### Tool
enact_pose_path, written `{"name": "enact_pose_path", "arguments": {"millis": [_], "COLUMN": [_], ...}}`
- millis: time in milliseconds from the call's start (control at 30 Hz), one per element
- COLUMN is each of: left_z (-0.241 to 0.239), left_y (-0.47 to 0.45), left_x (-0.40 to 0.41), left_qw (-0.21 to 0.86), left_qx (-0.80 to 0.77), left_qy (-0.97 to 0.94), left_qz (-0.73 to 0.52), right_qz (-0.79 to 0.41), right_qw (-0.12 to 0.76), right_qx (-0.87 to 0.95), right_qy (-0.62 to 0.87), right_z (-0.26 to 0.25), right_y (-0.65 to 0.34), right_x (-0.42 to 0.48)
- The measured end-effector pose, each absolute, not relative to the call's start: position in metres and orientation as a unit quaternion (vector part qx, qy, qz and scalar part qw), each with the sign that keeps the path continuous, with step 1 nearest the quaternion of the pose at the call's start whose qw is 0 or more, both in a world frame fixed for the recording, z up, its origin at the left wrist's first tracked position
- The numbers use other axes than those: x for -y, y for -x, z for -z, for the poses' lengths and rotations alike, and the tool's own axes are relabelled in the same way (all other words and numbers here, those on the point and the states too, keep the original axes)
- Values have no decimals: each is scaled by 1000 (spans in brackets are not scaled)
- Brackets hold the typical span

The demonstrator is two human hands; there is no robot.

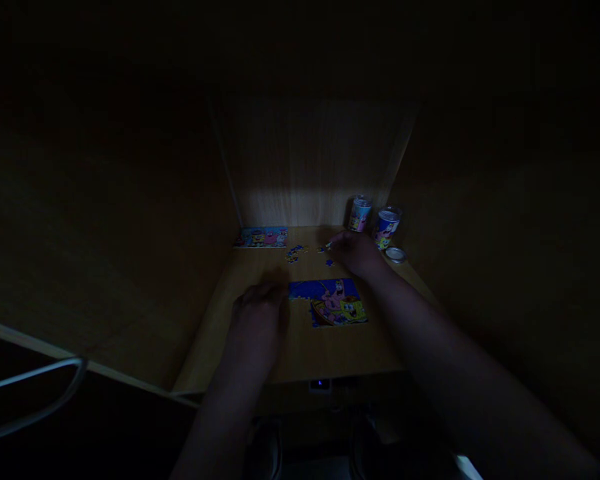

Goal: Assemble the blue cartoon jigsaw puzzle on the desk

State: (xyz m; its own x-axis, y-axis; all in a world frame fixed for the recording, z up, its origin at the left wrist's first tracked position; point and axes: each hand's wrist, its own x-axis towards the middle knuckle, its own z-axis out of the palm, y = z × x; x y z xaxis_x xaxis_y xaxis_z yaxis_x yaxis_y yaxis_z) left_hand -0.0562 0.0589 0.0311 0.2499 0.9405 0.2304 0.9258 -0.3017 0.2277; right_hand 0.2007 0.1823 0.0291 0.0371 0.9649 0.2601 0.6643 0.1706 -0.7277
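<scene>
A partly assembled jigsaw puzzle [337, 303] with a blue, pink and yellow cartoon picture lies on the wooden surface; its lower left part is open. My left hand [259, 303] is closed at its left edge, fingers bent and fingertips close to the blue strip; shadow hides what they hold, if anything. Farther back, my right hand [351, 248] is closed in a pinch on a small puzzle piece [329, 245]. Loose puzzle pieces [293, 254] lie in a small cluster left of it, and a single blue piece [329, 263] rests nearer the puzzle.
A cartoon picture card [261, 237] lies at the back left. Two clear-topped cans [361, 213] [387, 225] stand at the back right, beside a round lid [395, 254]. Wooden panels [315, 160] enclose the dim surface. A white cable [35, 375] loops at the lower left.
</scene>
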Motion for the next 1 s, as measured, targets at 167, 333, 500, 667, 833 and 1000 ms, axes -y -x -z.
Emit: {"name": "enact_pose_path", "arguments": {"millis": [167,333,500,667,833,1000], "left_z": [-31,-34,-34,-31,-32,-34], "left_y": [56,55,55,56,55,55], "left_x": [-59,-58,-58,-58,-58,-58], "left_qw": [29,35,30,18,24,28], "left_qx": [-585,-596,-594,-589,-591,-595], "left_qy": [-792,-786,-788,-791,-788,-787], "left_qz": [-174,-162,-158,-164,-173,-161], "right_qz": [-150,-118,-103,-91,-86,-86], "right_qw": [327,279,244,227,215,211], "right_qx": [672,682,695,702,704,707], "right_qy": [647,665,668,669,671,669], "right_z": [-33,-37,-35,-32,-33,-34], "right_y": [-201,-201,-202,-204,-203,-203], "right_x": [-178,-176,-178,-179,-179,-179]}}
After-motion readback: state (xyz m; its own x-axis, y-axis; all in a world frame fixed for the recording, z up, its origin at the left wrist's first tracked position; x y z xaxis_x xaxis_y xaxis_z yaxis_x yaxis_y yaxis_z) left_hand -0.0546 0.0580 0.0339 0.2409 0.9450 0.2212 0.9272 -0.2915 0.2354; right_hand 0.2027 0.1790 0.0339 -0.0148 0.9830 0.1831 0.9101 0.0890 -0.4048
